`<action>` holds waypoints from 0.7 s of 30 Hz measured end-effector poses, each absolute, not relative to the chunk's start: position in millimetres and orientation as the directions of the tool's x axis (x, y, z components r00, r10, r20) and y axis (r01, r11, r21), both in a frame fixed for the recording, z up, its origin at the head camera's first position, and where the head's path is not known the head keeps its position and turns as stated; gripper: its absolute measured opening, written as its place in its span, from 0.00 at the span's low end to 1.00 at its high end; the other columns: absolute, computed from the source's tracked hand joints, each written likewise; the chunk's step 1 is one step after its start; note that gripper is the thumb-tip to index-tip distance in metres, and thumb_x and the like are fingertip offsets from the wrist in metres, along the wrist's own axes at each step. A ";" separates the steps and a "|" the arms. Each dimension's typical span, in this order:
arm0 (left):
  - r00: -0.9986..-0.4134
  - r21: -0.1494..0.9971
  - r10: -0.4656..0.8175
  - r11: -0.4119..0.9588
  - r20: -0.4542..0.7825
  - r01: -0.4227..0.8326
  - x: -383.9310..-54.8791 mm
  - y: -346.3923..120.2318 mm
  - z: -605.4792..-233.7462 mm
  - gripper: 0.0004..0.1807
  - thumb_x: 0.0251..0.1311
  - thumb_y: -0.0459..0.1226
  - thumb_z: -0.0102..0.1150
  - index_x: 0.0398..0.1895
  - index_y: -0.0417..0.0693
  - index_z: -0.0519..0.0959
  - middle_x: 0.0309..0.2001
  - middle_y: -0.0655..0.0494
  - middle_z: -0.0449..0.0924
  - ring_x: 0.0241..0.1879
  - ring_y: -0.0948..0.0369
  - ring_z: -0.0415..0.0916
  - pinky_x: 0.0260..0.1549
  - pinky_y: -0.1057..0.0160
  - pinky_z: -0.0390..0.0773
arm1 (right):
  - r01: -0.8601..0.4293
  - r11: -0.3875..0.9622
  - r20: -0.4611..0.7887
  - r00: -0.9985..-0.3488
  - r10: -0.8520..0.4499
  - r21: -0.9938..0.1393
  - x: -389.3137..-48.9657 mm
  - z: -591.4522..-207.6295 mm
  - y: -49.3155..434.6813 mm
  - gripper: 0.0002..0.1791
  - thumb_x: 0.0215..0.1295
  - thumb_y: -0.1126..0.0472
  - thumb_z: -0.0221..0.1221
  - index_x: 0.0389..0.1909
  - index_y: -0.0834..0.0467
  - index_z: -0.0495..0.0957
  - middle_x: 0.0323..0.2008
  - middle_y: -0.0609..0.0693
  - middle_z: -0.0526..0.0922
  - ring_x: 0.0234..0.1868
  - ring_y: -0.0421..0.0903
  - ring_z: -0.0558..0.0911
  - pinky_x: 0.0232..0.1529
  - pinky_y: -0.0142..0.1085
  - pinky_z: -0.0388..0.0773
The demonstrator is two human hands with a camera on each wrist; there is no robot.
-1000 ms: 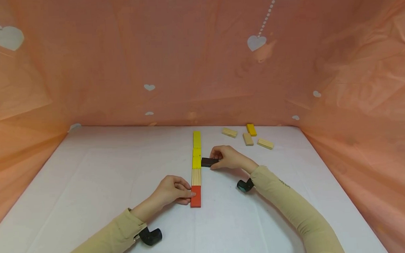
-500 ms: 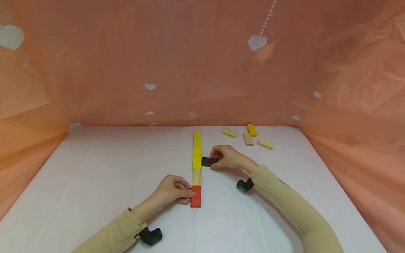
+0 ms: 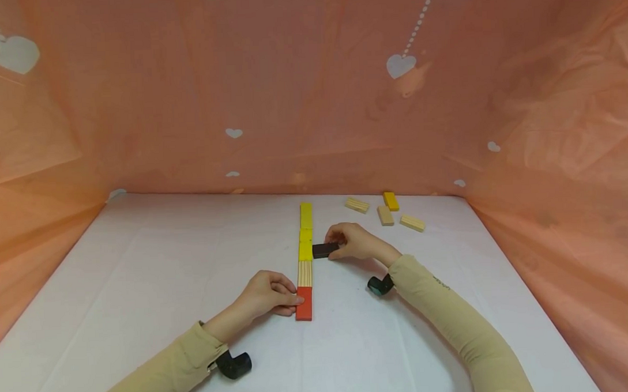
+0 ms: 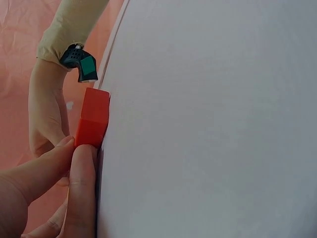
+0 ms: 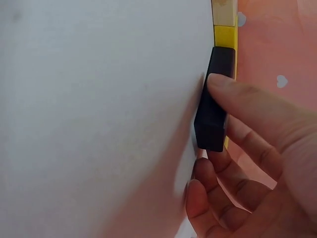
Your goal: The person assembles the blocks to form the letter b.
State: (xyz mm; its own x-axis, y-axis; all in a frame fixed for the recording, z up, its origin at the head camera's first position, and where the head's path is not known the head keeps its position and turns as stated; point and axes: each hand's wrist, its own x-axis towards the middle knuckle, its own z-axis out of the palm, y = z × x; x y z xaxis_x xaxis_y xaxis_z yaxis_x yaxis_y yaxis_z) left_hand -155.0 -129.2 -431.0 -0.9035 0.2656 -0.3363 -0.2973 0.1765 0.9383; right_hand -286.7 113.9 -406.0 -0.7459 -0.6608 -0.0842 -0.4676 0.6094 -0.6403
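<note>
A straight row of blocks runs away from me down the middle of the table: a red block [image 3: 304, 307] nearest, then a ribbed plain wooden block [image 3: 304, 273], then yellow blocks [image 3: 306, 243]. My left hand [image 3: 268, 294] is at the red block's left side, its thumb on top and its fingers along the side, pinching it; the left wrist view shows the red block [image 4: 92, 116] at the fingertips. With thumb and fingers my right hand [image 3: 354, 242] grips a black block [image 3: 323, 251], crosswise to the row, its left end right at a yellow block's side.
Beyond the right hand lie several loose blocks: a ribbed wooden block [image 3: 357, 205], a plain wooden block [image 3: 385, 215], an orange-yellow block [image 3: 391, 201] and another wooden block [image 3: 412, 223]. A pink curtain [image 3: 289, 93] with white hearts encloses the white table [image 3: 191, 240] at back and sides.
Hardly anything differs. The right hand and the near end of the black block have shifted very slightly; the left hand and the row stay in place.
</note>
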 end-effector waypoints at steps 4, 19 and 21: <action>-0.904 0.938 0.264 0.177 -0.336 -0.297 -155.2 -128.1 -432.1 0.16 0.47 0.29 0.73 0.36 0.31 0.77 0.26 0.47 0.81 0.22 0.57 0.82 0.26 0.61 0.85 | -0.464 0.602 -0.081 -0.746 -0.662 -0.650 -286.9 -407.2 114.7 0.16 0.51 0.62 0.72 0.40 0.57 0.79 0.36 0.47 0.79 0.39 0.47 0.74 0.44 0.36 0.76; -0.903 0.940 0.274 0.172 -0.332 -0.294 -154.6 -129.5 -432.5 0.17 0.47 0.30 0.73 0.36 0.31 0.76 0.26 0.46 0.81 0.22 0.57 0.82 0.27 0.60 0.85 | -0.437 0.565 0.026 -0.806 -0.591 -0.700 -301.9 -372.0 149.7 0.19 0.66 0.57 0.60 0.51 0.66 0.76 0.44 0.54 0.80 0.45 0.51 0.78 0.51 0.43 0.77; -0.903 0.940 0.272 0.171 -0.332 -0.294 -154.8 -130.2 -432.1 0.17 0.46 0.29 0.73 0.36 0.31 0.76 0.26 0.46 0.81 0.22 0.57 0.82 0.27 0.60 0.85 | -0.405 0.575 0.032 -0.835 -0.549 -0.711 -306.4 -366.3 158.2 0.20 0.68 0.55 0.58 0.54 0.66 0.75 0.47 0.56 0.80 0.48 0.52 0.77 0.52 0.45 0.77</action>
